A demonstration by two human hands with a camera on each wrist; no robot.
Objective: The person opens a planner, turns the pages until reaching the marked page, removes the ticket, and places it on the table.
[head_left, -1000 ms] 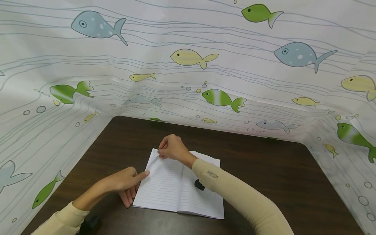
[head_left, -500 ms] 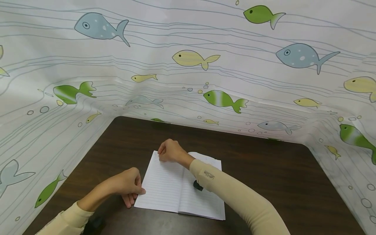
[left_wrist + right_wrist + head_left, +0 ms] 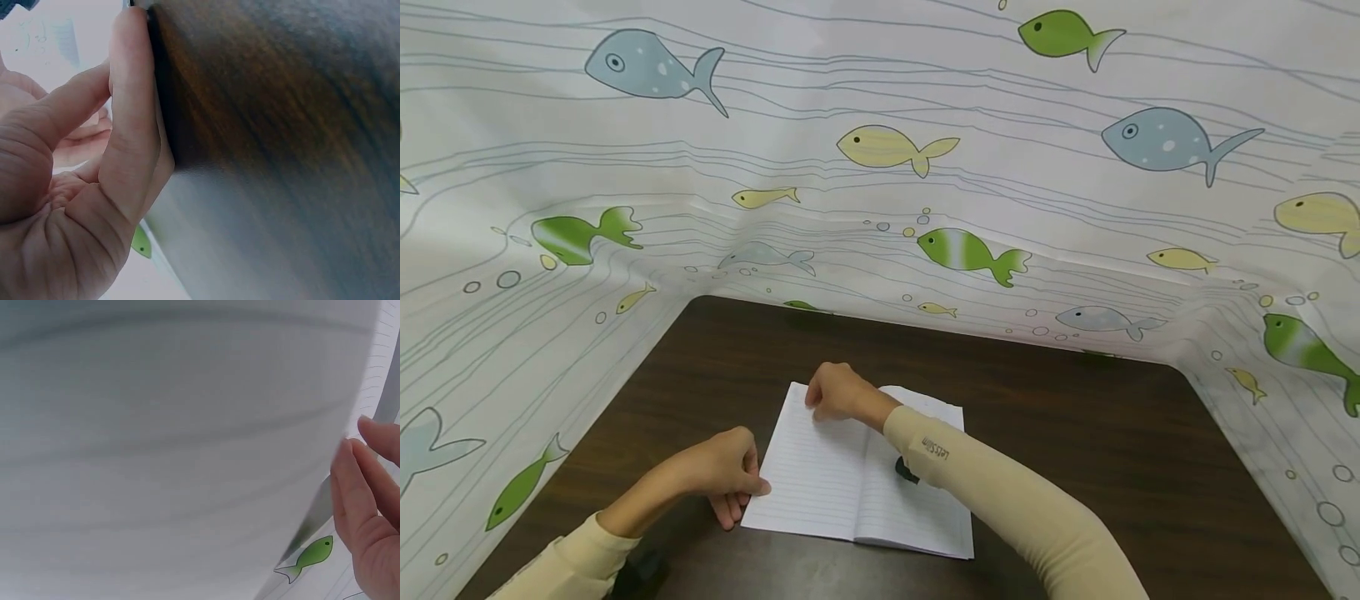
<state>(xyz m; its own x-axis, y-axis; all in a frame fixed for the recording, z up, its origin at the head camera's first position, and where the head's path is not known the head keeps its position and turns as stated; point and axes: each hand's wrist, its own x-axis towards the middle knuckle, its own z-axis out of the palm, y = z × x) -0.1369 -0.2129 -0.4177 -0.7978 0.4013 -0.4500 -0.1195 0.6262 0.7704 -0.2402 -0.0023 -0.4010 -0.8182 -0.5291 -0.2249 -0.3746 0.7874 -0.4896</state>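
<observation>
An open notebook [image 3: 816, 475] with ruled white pages lies on the dark wooden table. My left hand [image 3: 726, 475] pinches its left edge near the lower corner, thumb on top of the page and the other fingers below. In the left wrist view the thumb meets the long index finger [image 3: 131, 100] where the paper begins. My right hand [image 3: 842, 393] reaches across to the upper part of the left page, fingers pointing down onto it. In the right wrist view those fingers [image 3: 353, 494] are nearly straight and together, with the thumb apart. A blurred ruled page [image 3: 175, 475] fills most of that view.
The brown table [image 3: 1090, 450] extends around the notebook. A fish-printed white sheet [image 3: 775, 92] walls in its back and sides. Under the right sleeve [image 3: 985, 475] shows a small black object [image 3: 906, 470], over the right page.
The lifted upper-left part of the page now lies flat. My left hand's thumb slid down the left edge toward the lower corner. My right hand moved slightly down and toward me.
</observation>
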